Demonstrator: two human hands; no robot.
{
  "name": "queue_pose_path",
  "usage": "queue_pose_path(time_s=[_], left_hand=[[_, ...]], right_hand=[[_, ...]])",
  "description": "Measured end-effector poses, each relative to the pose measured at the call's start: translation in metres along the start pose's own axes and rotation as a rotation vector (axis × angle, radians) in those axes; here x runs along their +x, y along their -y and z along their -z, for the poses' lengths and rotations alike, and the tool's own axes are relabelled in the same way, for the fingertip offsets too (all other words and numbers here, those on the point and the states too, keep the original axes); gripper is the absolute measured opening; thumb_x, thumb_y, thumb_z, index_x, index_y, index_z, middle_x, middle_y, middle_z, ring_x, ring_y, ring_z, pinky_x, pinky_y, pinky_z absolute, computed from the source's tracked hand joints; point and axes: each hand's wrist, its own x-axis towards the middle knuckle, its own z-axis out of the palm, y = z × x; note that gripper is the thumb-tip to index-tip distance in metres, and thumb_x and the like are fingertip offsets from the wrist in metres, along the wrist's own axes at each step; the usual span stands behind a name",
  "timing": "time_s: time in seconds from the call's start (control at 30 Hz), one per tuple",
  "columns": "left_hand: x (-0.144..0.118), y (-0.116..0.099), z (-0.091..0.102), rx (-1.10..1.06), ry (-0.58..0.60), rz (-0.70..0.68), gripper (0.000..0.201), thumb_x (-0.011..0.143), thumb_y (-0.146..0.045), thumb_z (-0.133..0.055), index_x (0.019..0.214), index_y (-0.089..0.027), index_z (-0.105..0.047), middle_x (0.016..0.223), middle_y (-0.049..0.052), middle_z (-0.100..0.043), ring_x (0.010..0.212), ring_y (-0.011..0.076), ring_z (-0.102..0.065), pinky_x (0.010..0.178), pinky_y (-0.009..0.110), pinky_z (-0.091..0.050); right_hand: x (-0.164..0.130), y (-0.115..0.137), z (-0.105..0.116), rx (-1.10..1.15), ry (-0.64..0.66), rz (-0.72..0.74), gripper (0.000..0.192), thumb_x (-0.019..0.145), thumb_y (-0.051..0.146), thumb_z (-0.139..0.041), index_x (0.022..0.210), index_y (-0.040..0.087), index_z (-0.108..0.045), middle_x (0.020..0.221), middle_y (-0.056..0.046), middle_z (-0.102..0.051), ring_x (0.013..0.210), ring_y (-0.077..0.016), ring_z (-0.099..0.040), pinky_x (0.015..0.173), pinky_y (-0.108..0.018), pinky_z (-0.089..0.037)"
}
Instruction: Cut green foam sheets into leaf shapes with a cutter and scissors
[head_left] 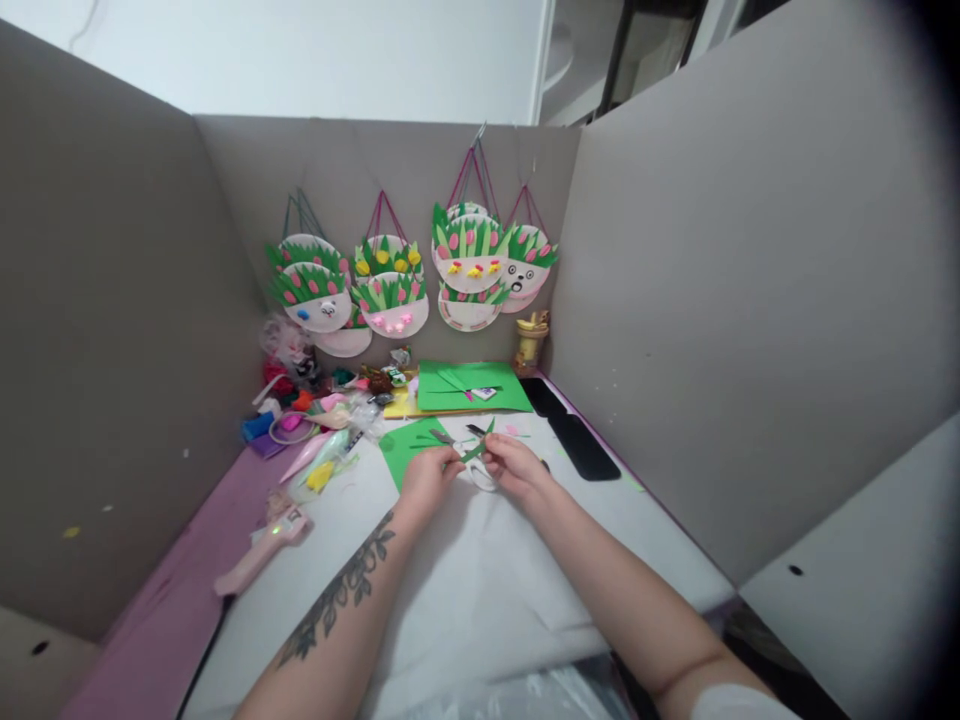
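Between my two hands, above the middle of the table, is a narrow green paper strip (pixel 474 453). My left hand (pixel 431 477) pinches its left end. Closed on the other end, my right hand (pixel 516 465) lets a pointed green tip stick up past the fingers. White-handled scissors (pixel 482 477) lie on the table just beneath, partly hidden by my hands. To the left, a green paper sheet (pixel 401 450) reaches under my left hand, with thin green cuttings on it. A small dark-tipped item (pixel 475 430) lies just behind the strip; I cannot make out what it is.
Green sheets (pixel 442 385) lie at the back, with a black phone-like slab (pixel 583 447) to their right. Craft supplies (pixel 300 405) heap up at left, near a pink glue gun (pixel 264 550). Decorated paper plates (pixel 390 305) hang on the grey back panel (pixel 240 170). Side panels enclose the table.
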Motion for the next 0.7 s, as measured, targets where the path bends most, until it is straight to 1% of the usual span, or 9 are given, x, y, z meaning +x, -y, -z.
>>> queue_pose_path(time_s=[0.17, 0.27, 0.33, 0.4, 0.43, 0.5, 0.57, 0.63, 0.7], left_hand=[[0.001, -0.001, 0.008, 0.145, -0.004, -0.048, 0.015, 0.081, -0.025, -0.056, 0.079, -0.021, -0.07, 0.082, 0.006, -0.07, 0.082, 0.0215, -0.061, 0.073, 0.029, -0.041], [0.001, -0.003, 0.012, 0.131, -0.01, -0.019, 0.016, 0.081, -0.026, -0.055, 0.078, -0.02, -0.07, 0.082, 0.006, -0.071, 0.08, 0.021, -0.061, 0.071, 0.028, -0.041], [0.0, -0.004, 0.012, 0.084, -0.023, 0.037, 0.018, 0.082, -0.028, -0.055, 0.078, -0.02, -0.07, 0.082, 0.006, -0.071, 0.079, 0.0207, -0.062, 0.07, 0.028, -0.04], [0.0, -0.006, 0.01, 0.014, -0.044, 0.106, 0.02, 0.082, -0.031, -0.054, 0.078, -0.019, -0.069, 0.082, 0.006, -0.071, 0.077, 0.0205, -0.062, 0.069, 0.028, -0.04], [-0.001, -0.007, 0.009, -0.022, -0.052, 0.133, 0.021, 0.081, -0.032, -0.054, 0.078, -0.019, -0.069, 0.081, 0.006, -0.071, 0.077, 0.0202, -0.062, 0.069, 0.028, -0.04], [-0.001, -0.007, 0.006, -0.075, -0.049, 0.153, 0.022, 0.081, -0.034, -0.054, 0.077, -0.018, -0.069, 0.08, 0.005, -0.071, 0.075, 0.0195, -0.062, 0.069, 0.027, -0.041], [-0.001, -0.005, 0.003, -0.102, -0.035, 0.139, 0.023, 0.082, -0.034, -0.054, 0.077, -0.019, -0.069, 0.079, 0.004, -0.071, 0.074, 0.0188, -0.062, 0.068, 0.027, -0.041], [-0.001, -0.001, 0.002, -0.128, -0.034, 0.13, 0.023, 0.082, -0.034, -0.053, 0.078, -0.019, -0.069, 0.079, 0.003, -0.072, 0.074, 0.0185, -0.063, 0.069, 0.027, -0.041], [-0.002, 0.005, 0.002, -0.149, -0.046, 0.145, 0.023, 0.083, -0.034, -0.053, 0.079, -0.019, -0.07, 0.082, 0.004, -0.072, 0.077, 0.019, -0.063, 0.072, 0.028, -0.042]], right_hand=[[0.004, 0.017, 0.012, 0.138, -0.016, -0.038, 0.026, 0.06, 0.014, -0.079, 0.065, 0.016, -0.054, 0.054, 0.004, -0.049, 0.046, -0.0044, -0.041, 0.035, -0.013, -0.025], [0.005, 0.023, 0.011, 0.172, -0.07, -0.009, 0.025, 0.063, 0.017, -0.078, 0.066, 0.017, -0.053, 0.053, 0.004, -0.047, 0.045, -0.0059, -0.041, 0.034, -0.014, -0.025], [0.004, 0.022, 0.007, 0.176, -0.129, 0.06, 0.024, 0.066, 0.025, -0.076, 0.067, 0.019, -0.053, 0.054, 0.004, -0.048, 0.045, -0.0069, -0.041, 0.034, -0.016, -0.026], [0.002, 0.015, 0.002, 0.121, -0.143, 0.14, 0.025, 0.067, 0.034, -0.075, 0.072, 0.02, -0.055, 0.058, 0.003, -0.052, 0.046, -0.0077, -0.042, 0.035, -0.018, -0.028], [0.001, 0.009, -0.001, 0.065, -0.118, 0.16, 0.026, 0.067, 0.037, -0.074, 0.075, 0.02, -0.057, 0.06, 0.002, -0.053, 0.046, -0.008, -0.042, 0.035, -0.018, -0.028], [0.001, -0.004, -0.007, -0.083, -0.046, 0.147, 0.032, 0.063, 0.041, -0.077, 0.079, 0.019, -0.059, 0.058, 0.003, -0.052, 0.044, -0.0077, -0.041, 0.036, -0.019, -0.027], [0.007, -0.012, -0.011, -0.217, -0.004, 0.103, 0.037, 0.058, 0.044, -0.08, 0.072, 0.017, -0.059, 0.052, 0.005, -0.048, 0.041, -0.0061, -0.036, 0.036, -0.019, -0.023], [0.023, -0.009, -0.013, -0.287, -0.012, 0.113, 0.042, 0.054, 0.048, -0.081, 0.066, 0.016, -0.057, 0.05, 0.005, -0.046, 0.04, -0.0052, -0.033, 0.036, -0.019, -0.021], [0.05, 0.005, -0.013, -0.321, -0.046, 0.189, 0.044, 0.054, 0.052, -0.079, 0.066, 0.016, -0.056, 0.051, 0.005, -0.048, 0.042, -0.006, -0.036, 0.038, -0.019, -0.023]])
